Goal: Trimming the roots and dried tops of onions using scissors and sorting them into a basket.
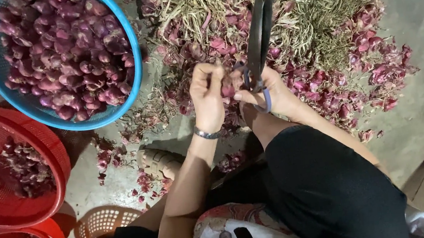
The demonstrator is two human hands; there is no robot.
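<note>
Left hand [208,96] fingers [213,75] pinched tight on a shallot [227,90], right hand [268,92] wrapped round big scissors [257,36], blades nearly closed, pointing up, both over the shallot pile [321,39] on the floor

1. shallot [227,91]: small, purple-red, pinched at the fingertips of the left hand [208,98], just beside the scissor handles, above the pile on the floor.
2. scissors [258,36]: large, dark blades nearly closed and pointing away, blue-grey loop handles gripped in the right hand [268,92].
</note>
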